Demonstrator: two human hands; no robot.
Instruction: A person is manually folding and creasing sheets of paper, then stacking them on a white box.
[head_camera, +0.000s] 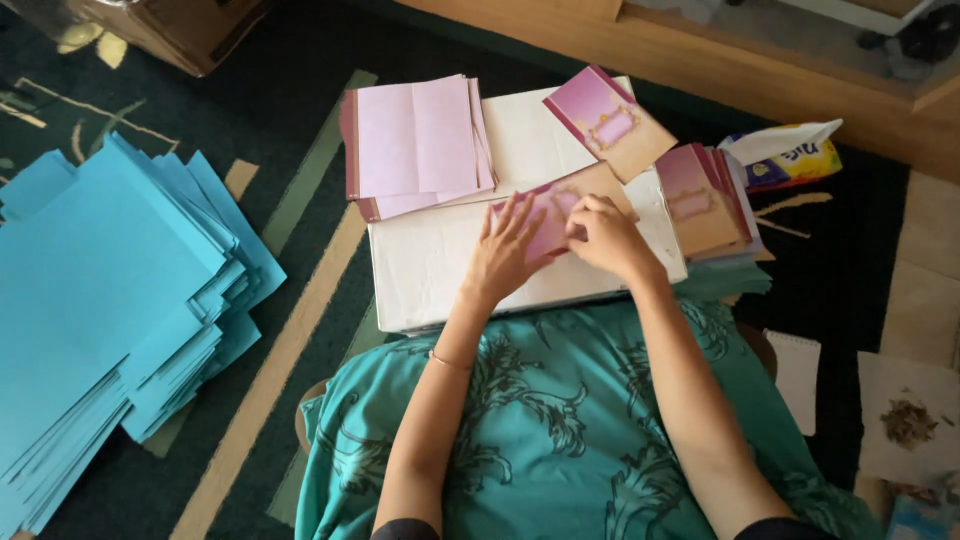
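White board (430, 260): pink card (552, 215) under both hands.

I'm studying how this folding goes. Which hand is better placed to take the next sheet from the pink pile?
Probably the left hand: the pink pile lies on its side, while the right hand pins the card.

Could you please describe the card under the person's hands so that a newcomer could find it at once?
Start at the white board on the person's lap. The pink and tan card lies flat at its middle, pressed by the left hand and right hand; the others lie untouched.
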